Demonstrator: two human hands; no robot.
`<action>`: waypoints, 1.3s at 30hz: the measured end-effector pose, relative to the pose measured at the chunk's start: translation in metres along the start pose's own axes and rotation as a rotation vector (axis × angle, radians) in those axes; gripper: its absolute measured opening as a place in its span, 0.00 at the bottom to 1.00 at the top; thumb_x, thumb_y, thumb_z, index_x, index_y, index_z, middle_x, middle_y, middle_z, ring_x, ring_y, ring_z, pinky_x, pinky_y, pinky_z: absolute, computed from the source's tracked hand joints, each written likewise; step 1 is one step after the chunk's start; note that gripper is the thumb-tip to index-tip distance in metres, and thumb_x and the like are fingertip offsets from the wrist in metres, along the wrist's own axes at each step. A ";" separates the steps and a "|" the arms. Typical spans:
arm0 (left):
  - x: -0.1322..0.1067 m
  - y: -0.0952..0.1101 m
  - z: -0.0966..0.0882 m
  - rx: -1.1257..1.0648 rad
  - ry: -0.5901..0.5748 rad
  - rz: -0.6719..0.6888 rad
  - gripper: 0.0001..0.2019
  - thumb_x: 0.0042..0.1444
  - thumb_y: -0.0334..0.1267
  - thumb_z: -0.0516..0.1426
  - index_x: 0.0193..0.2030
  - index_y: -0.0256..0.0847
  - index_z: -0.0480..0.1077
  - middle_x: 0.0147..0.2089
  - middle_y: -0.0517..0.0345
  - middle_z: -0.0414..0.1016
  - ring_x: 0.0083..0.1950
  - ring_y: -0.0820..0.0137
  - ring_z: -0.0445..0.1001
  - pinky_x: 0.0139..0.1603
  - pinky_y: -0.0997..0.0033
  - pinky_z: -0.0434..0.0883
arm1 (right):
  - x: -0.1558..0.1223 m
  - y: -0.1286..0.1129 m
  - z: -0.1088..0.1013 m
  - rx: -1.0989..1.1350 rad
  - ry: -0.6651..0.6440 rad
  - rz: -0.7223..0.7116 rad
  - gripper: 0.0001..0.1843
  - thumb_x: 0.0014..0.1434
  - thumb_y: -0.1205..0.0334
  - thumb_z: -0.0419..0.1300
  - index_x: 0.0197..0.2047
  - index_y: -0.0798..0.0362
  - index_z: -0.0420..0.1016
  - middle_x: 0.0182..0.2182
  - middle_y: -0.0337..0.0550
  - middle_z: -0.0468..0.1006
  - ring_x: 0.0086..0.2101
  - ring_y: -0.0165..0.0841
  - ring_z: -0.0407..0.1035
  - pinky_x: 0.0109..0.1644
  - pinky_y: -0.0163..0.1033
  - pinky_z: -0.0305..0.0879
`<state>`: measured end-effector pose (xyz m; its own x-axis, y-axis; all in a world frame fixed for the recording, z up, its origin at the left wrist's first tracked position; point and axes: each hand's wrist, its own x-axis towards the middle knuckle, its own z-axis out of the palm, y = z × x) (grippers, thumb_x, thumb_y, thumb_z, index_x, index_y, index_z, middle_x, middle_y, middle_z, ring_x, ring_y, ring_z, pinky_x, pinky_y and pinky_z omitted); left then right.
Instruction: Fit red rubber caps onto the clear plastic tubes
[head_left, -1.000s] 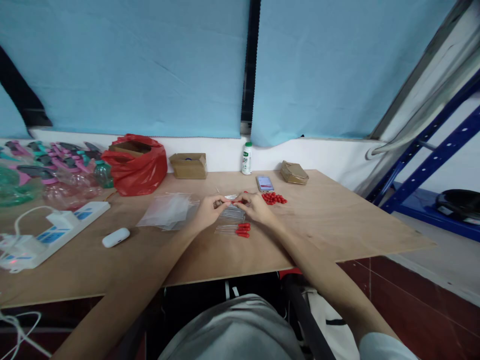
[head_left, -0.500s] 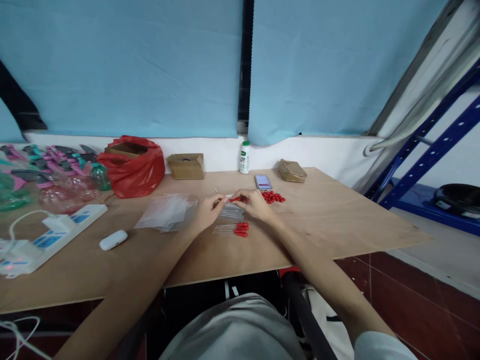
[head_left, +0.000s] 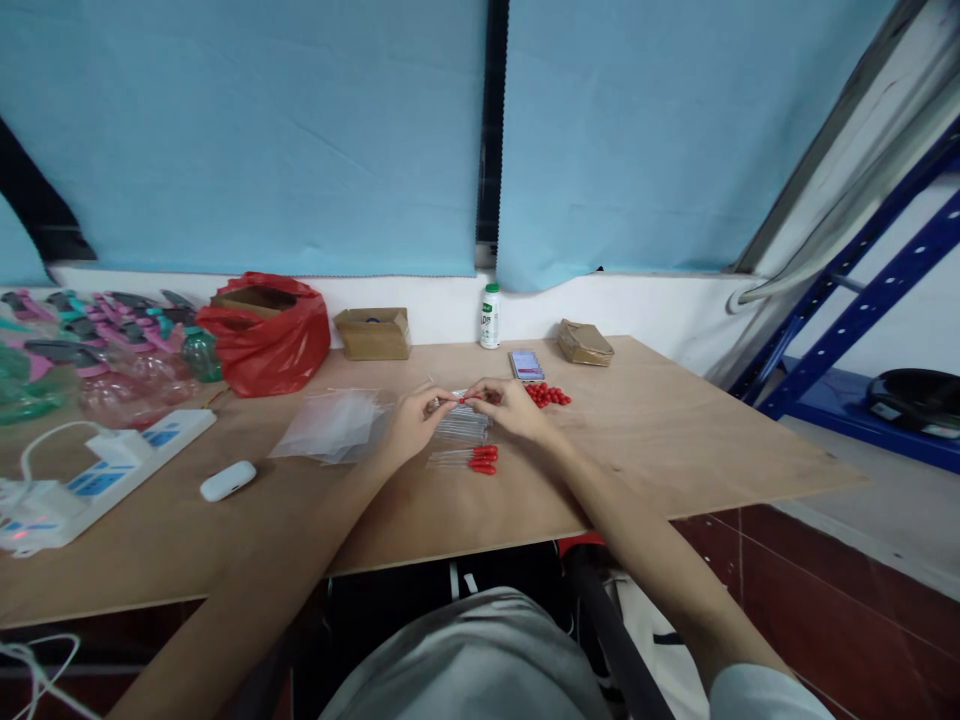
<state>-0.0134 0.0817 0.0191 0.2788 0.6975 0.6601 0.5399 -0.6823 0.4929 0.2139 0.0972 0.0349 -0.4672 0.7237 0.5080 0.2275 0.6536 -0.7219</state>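
My left hand (head_left: 414, 420) is closed in a pinch on a thin clear dropper tube, mostly hidden by the fingers. Closed as well, my right hand (head_left: 513, 408) pinches a red rubber bulb (head_left: 462, 400) at the tube's end, between the two sets of fingertips. Under the hands lies a bundle of clear tubes (head_left: 463, 428). Nearer the front edge, several droppers with red bulbs (head_left: 484, 454) lie side by side. A pile of loose red bulbs (head_left: 551, 396) sits just right of my right hand.
Clear plastic bags (head_left: 330, 425) lie left of my hands, with a white earphone case (head_left: 227, 481) and a power strip (head_left: 105, 480) farther left. Behind stand a red bag (head_left: 274, 345), a cardboard box (head_left: 373, 335), a white bottle (head_left: 490, 318), a phone (head_left: 526, 365) and a brown package (head_left: 585, 343).
My left fingertips have shifted slightly toward the right hand, and the red bulb now shows between both sets of fingertips. The things on the table have stayed put.
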 end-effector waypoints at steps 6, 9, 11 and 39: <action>-0.001 -0.002 0.001 -0.039 -0.023 -0.036 0.12 0.66 0.46 0.59 0.40 0.43 0.80 0.32 0.58 0.74 0.31 0.70 0.68 0.33 0.69 0.62 | -0.001 0.003 0.003 0.021 0.009 -0.008 0.13 0.64 0.54 0.64 0.39 0.56 0.80 0.33 0.41 0.81 0.32 0.31 0.71 0.39 0.36 0.65; -0.002 -0.002 0.001 -0.048 -0.024 -0.005 0.11 0.66 0.45 0.59 0.40 0.42 0.80 0.34 0.58 0.73 0.32 0.70 0.68 0.34 0.70 0.61 | -0.001 0.007 0.006 0.018 0.021 -0.029 0.12 0.64 0.54 0.64 0.39 0.56 0.80 0.33 0.41 0.81 0.32 0.31 0.71 0.40 0.36 0.65; -0.002 -0.002 0.001 -0.065 -0.025 -0.001 0.11 0.66 0.45 0.59 0.40 0.41 0.80 0.35 0.57 0.73 0.32 0.71 0.68 0.34 0.70 0.62 | -0.001 0.009 0.007 0.015 0.026 -0.034 0.12 0.64 0.55 0.64 0.39 0.56 0.80 0.34 0.42 0.82 0.33 0.32 0.71 0.41 0.36 0.66; 0.000 -0.001 0.002 -0.242 0.015 -0.135 0.12 0.65 0.46 0.60 0.42 0.42 0.80 0.33 0.56 0.78 0.33 0.68 0.70 0.36 0.71 0.63 | 0.000 0.001 0.006 -0.110 0.120 -0.101 0.12 0.65 0.54 0.64 0.40 0.54 0.84 0.35 0.44 0.84 0.32 0.32 0.74 0.39 0.36 0.66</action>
<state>-0.0130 0.0828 0.0175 0.2043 0.7838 0.5865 0.3655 -0.6169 0.6971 0.2093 0.0968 0.0311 -0.3881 0.6705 0.6323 0.2797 0.7394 -0.6124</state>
